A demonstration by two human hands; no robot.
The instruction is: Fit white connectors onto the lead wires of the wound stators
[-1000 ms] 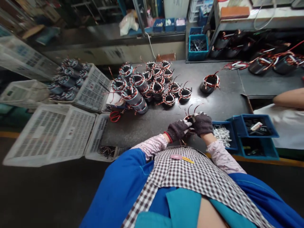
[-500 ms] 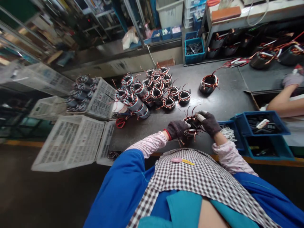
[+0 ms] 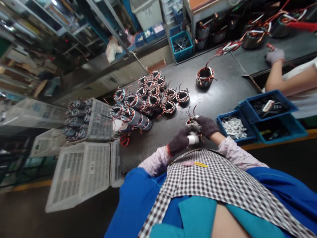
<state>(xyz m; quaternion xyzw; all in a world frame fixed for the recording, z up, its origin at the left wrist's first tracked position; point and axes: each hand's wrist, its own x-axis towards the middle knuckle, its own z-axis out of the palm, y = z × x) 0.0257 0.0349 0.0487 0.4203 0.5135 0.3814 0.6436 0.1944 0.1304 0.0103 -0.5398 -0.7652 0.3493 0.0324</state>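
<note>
Both my hands wear dark knit gloves and meet at the near edge of the dark workbench (image 3: 223, 96). My left hand (image 3: 177, 142) and my right hand (image 3: 205, 126) are closed round one motor stator (image 3: 192, 127) with copper windings and red leads sticking up. A white piece shows between the fingers at its lower side. A cluster of similar wound stators (image 3: 148, 97) stands on the bench beyond my hands. One larger stator (image 3: 204, 77) stands alone further back.
Blue bins (image 3: 269, 114) with small white and dark parts sit right of my hands. White slotted crates (image 3: 81, 172) lie at the left, one carrying more stators (image 3: 75, 119). Another person's gloved hand (image 3: 274, 55) and arm reach over the bench at the far right.
The view has swung and tilted to the left. My hands have drawn the stator closer to my body and turned it. The other person's arm has reached further onto the bench.
</note>
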